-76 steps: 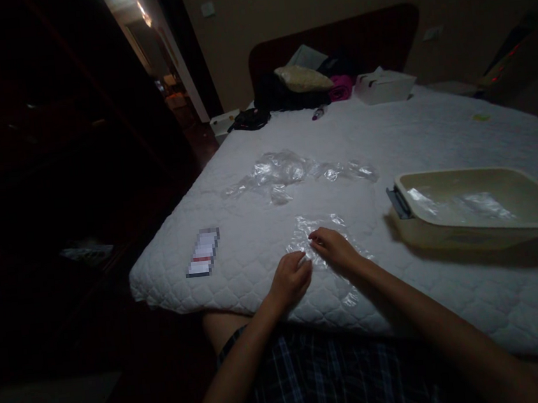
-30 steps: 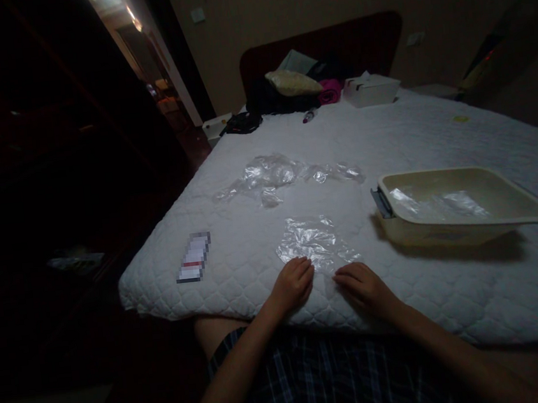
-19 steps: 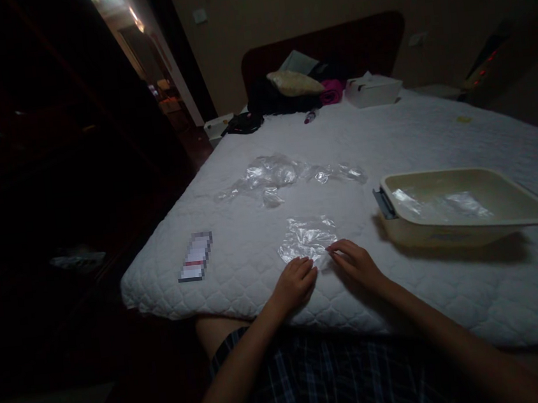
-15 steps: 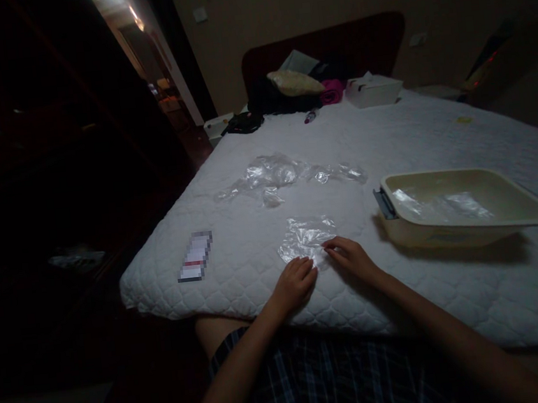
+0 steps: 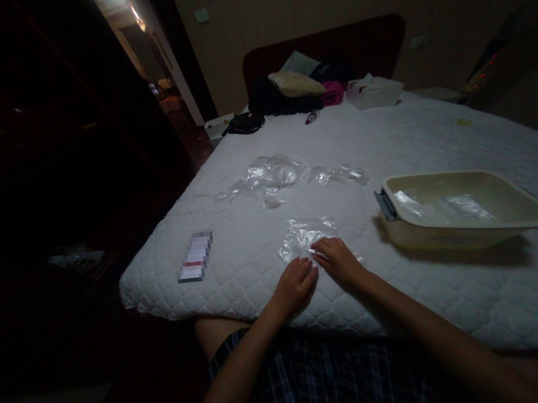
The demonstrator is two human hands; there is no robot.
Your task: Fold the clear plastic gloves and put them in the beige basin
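Observation:
A crumpled clear plastic bag (image 5: 297, 240) lies spread on the white quilted bed cover near its front edge. My left hand (image 5: 296, 280) rests on the bag's near edge, fingers stretched out and close together. My right hand (image 5: 338, 259) lies over the bag's right part, its slightly bent fingers touching the film beside my left fingertips. A bit of the film shows past the right hand's outer side. The hands cover the near middle of the bag.
More clear plastic bags (image 5: 273, 172) lie farther back on the bed cover (image 5: 248, 274). A cream plastic tub (image 5: 446, 237) with clear film inside stands at right. A blurred-out phone-like object (image 5: 195, 257) lies at left. A white box (image 5: 373, 92) and a pillow (image 5: 295, 84) are by the headboard.
My right hand has slid left across the plastic bag, close to my left fingertips, and some film now shows on its right. My left hand has barely moved.

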